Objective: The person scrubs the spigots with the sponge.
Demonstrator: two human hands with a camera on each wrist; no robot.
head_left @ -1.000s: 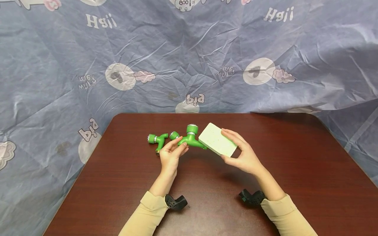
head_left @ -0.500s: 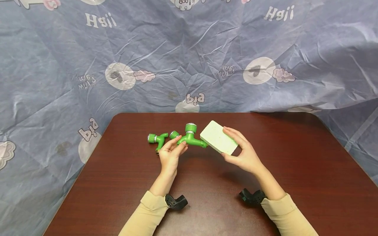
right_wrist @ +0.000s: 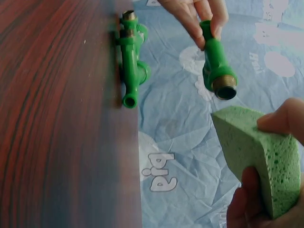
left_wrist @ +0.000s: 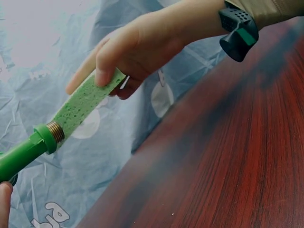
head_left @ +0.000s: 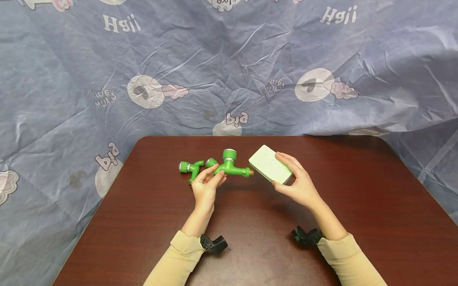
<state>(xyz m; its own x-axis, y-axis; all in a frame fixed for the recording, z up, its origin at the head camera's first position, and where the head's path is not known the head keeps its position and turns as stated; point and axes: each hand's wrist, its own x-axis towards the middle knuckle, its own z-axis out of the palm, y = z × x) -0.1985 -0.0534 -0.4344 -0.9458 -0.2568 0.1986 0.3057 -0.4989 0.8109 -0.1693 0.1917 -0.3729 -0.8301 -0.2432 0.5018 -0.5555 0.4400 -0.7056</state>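
Note:
My left hand (head_left: pixel 204 192) pinches a green garden tap (head_left: pixel 234 171) by one end, above the table. The tap's ribbed knob points up, and its brass threaded end (right_wrist: pixel 224 90) faces my right hand (head_left: pixel 302 186). In that right hand I grip a pale green sponge (head_left: pixel 270 163) between thumb and fingers, tilted. A small gap parts sponge and thread in the head view. From the left wrist, the porous edge of the sponge (left_wrist: pixel 85 104) appears behind the thread. Farther left on the table lies another green tap (head_left: pixel 194 171), partly behind my left hand.
A second green knob (head_left: pixel 211 162) shows just behind my left fingers; the right wrist view has green taps (right_wrist: pixel 129 66) lying close together on the table. The dark red wooden table (head_left: pixel 257 238) meets a wrinkled blue printed cloth (head_left: pixel 229 71) at the back.
The sponge has moved right and slightly up, away from the tap, so the brass thread now shows. The tap's threaded end has swung up a little; my left hand has barely moved.

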